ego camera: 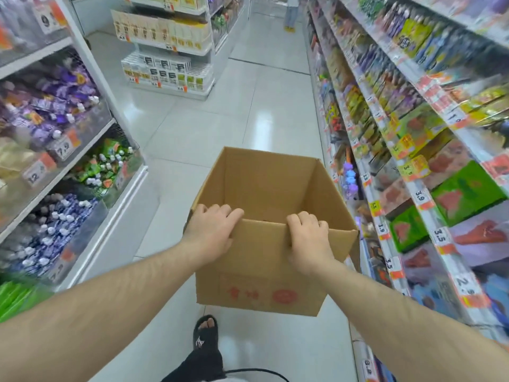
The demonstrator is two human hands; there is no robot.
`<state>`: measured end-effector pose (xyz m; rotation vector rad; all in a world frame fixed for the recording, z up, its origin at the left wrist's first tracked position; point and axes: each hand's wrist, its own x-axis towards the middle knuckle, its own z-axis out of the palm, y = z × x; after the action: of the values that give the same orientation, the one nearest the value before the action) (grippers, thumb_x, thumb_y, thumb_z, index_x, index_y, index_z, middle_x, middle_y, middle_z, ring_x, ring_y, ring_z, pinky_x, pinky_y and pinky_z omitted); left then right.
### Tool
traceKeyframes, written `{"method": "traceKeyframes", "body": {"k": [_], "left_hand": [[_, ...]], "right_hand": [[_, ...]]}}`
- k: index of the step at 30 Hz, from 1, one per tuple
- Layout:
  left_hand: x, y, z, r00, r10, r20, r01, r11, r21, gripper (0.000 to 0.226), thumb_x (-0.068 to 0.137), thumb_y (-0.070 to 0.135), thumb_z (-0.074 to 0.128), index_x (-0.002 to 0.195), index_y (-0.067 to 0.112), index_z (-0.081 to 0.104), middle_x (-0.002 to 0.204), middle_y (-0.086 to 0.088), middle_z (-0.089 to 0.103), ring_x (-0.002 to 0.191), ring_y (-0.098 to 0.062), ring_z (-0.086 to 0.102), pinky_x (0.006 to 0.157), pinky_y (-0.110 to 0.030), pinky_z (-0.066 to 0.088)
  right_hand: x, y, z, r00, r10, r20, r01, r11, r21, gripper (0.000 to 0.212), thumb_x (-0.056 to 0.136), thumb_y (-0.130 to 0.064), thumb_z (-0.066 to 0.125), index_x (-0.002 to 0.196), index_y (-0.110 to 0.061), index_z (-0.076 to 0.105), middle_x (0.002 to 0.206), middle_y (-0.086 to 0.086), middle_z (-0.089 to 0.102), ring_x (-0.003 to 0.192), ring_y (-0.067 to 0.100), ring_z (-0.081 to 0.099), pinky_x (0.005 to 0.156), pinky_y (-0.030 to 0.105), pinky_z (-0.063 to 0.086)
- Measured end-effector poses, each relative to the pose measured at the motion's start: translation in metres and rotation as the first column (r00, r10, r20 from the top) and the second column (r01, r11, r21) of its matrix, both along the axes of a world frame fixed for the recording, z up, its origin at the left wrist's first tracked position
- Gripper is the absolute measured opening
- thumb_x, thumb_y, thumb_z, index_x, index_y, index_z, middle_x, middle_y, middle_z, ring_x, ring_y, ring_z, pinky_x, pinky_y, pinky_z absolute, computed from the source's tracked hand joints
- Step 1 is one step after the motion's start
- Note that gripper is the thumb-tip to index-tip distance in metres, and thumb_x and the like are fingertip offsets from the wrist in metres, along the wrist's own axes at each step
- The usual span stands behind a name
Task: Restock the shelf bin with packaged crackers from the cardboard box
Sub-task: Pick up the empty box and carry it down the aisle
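Foot: a foot in a black sandal stood on the white tiled floor, just below the box.
Left hand: the left hand gripped the near-left corner of the cardboard box — fingers curled over the rim, thumb on the near wall.
Right hand: the right hand gripped the near rim further right, fingers hooked over the edge and into the box.
Box: it was open-topped and carried in the air above the floor between both hands, tilted slightly; red print marked its near face. What showed of the inside was bare cardboard; the bottom lay hidden behind the near wall.
Left shelves: clear-fronted shelf bins held green, purple and blue packets, with a price tag reading 7.9.
Right shelves: rows of bright packets sat behind orange-and-white price tags, blurred — 3.9 and 3.5 could be read.
Far aisle: a white display rack of boxed goods stood ahead; beyond it, a person's legs at the aisle's end.
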<state>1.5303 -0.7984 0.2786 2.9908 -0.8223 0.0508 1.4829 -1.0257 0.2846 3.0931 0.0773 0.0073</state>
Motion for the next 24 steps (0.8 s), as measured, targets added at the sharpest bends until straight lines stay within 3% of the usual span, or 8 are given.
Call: {"method": "traceKeyframes", "body": {"k": [4,7,9,11,14,19,24], "left_hand": [[0.096,-0.005,0.002,0.995,-0.036,-0.089,0.029,0.996,-0.087,0.06,0.087,0.039,0.063,0.14,0.031,0.035,0.12,0.007,0.057,0.112,-0.018,0.051,0.105,-0.036,0.029],[0.163,-0.024,0.013,0.991,-0.049,-0.123,0.023,0.978,-0.207,0.065,0.084,0.032,0.068,0.141,0.033,0.036,0.119,0.01,0.057,0.113,-0.016,0.048,0.11,-0.034,0.023],[0.206,-0.04,0.019,0.988,-0.062,-0.142,0.022,0.964,-0.265,0.068,0.08,0.029,0.072,0.139,0.034,0.039,0.12,0.01,0.057,0.113,-0.015,0.046,0.11,-0.032,0.02],[0.248,-0.058,0.026,0.982,-0.064,-0.176,0.009,0.955,-0.298,0.069,0.076,0.027,0.075,0.137,0.034,0.042,0.12,0.01,0.057,0.114,-0.015,0.045,0.11,-0.031,0.019],[0.313,-0.085,0.024,0.976,-0.046,-0.212,-0.023,0.95,-0.311,0.067,0.076,0.025,0.075,0.135,0.033,0.044,0.107,0.011,0.05,0.115,-0.015,0.043,0.108,-0.027,0.018],[0.435,-0.136,0.008,0.97,-0.011,-0.244,-0.052,0.967,-0.25,0.06,0.074,0.028,0.074,0.129,0.032,0.05,0.116,0.012,0.056,0.114,-0.013,0.042,0.108,-0.029,0.018],[0.552,-0.187,0.022,0.959,0.154,-0.239,-0.185,0.976,-0.113,0.043,0.073,0.025,0.067,0.112,0.033,0.052,0.1,0.014,0.053,0.109,-0.013,0.044,0.1,-0.03,0.017]], "right_hand": [[0.082,-0.035,0.005,0.998,-0.001,-0.06,0.005,0.997,0.074,0.057,0.064,-0.01,0.063,0.117,-0.019,0.046,0.111,-0.002,0.042,0.108,0.024,0.042,0.078,0.034,0.02],[0.142,-0.06,0.016,0.998,-0.003,-0.059,0.016,0.973,0.23,0.06,0.068,-0.017,0.067,0.122,-0.023,0.042,0.114,-0.005,0.042,0.112,0.022,0.04,0.084,0.031,0.019],[0.179,-0.074,0.023,0.997,-0.033,-0.074,0.056,0.942,0.332,0.071,0.065,-0.04,0.072,0.126,-0.026,0.04,0.118,-0.008,0.043,0.112,0.017,0.039,0.091,0.03,0.02],[0.217,-0.086,0.028,0.995,-0.062,-0.074,0.088,0.907,0.412,0.089,0.051,-0.07,0.065,0.126,-0.03,0.038,0.117,-0.014,0.043,0.108,0.011,0.037,0.093,0.029,0.02],[0.283,-0.111,0.022,0.992,-0.089,-0.091,0.123,0.861,0.493,0.1,0.046,-0.083,0.054,0.131,-0.033,0.036,0.117,-0.012,0.045,0.111,0.012,0.038,0.094,0.029,0.019],[0.411,-0.164,0.006,0.996,-0.01,-0.087,0.049,0.889,0.455,0.105,0.049,-0.088,0.044,0.136,-0.032,0.035,0.12,-0.007,0.047,0.114,0.016,0.039,0.099,0.034,0.022],[0.538,-0.205,0.009,0.992,0.086,-0.091,-0.051,0.94,0.336,0.092,0.053,-0.079,0.055,0.132,-0.037,0.035,0.111,-0.006,0.039,0.109,0.017,0.036,0.097,0.034,0.022]]}}
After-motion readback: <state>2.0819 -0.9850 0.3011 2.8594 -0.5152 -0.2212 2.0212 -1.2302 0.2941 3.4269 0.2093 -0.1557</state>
